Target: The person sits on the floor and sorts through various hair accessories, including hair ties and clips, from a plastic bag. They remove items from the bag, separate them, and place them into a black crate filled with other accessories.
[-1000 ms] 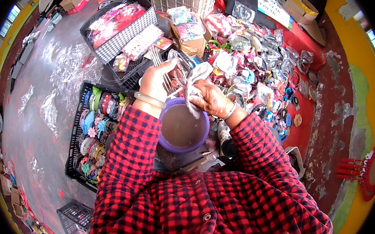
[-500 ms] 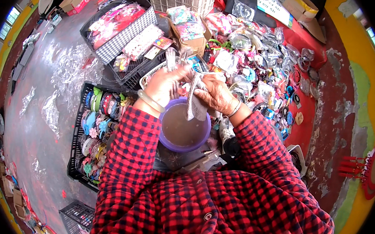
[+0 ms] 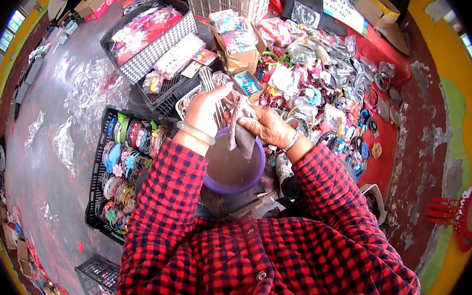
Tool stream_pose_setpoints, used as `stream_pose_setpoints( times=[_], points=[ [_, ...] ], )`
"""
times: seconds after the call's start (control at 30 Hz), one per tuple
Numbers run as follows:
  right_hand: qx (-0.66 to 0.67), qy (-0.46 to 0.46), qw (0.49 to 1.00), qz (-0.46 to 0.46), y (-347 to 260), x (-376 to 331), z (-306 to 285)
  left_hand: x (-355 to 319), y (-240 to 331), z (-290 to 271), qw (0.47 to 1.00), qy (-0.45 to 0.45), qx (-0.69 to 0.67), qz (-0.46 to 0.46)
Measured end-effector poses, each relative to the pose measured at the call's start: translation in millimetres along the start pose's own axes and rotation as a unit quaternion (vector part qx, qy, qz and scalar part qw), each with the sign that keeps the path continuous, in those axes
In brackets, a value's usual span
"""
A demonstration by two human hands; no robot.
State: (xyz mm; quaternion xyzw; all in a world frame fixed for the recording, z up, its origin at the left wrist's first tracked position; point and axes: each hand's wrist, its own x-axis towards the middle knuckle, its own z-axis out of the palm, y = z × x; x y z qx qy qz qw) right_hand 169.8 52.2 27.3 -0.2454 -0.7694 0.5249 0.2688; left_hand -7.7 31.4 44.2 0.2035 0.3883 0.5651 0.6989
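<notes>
In my left hand (image 3: 201,112) is a bunch of thin, greyish-brown hoops (image 3: 207,79) that look like hairbands, with the fingers wrapped round them. A damp-looking grey cloth (image 3: 243,130) is pinched in my right hand (image 3: 272,126), its upper part against the hoops and its loose end hanging down. Both hands are over the far side of a purple basin (image 3: 261,166) of murky water. How far the cloth wraps the hoops is hidden by my fingers.
To the left stands a black crate (image 3: 96,183) of decorated hairbands. Ahead are a patterned basket (image 3: 159,47) of pink packets and a cardboard box (image 3: 242,61). Packaged hair accessories (image 3: 319,80) lie heaped on red cloth at right. Clear plastic film (image 3: 66,141) lies on the floor.
The hoops, blurred before, now show plainly, tilted in my left hand. My right hand has come slightly lower, and the cloth's loose end hangs further down over the basin.
</notes>
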Motion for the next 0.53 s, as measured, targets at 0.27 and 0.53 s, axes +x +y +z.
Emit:
stream_pose_setpoints(
  times=[0.27, 0.53],
  points=[
    [-0.283, -0.058, 0.949, -0.124, 24, -1, -2, -8, 17, -4, 0.994, -0.034, -0.091, -0.057],
    [-0.350, -0.056, 0.930, -0.093, 22, -2, -5, 2, 18, -22, 0.995, -0.095, -0.031, -0.025]
  ],
)
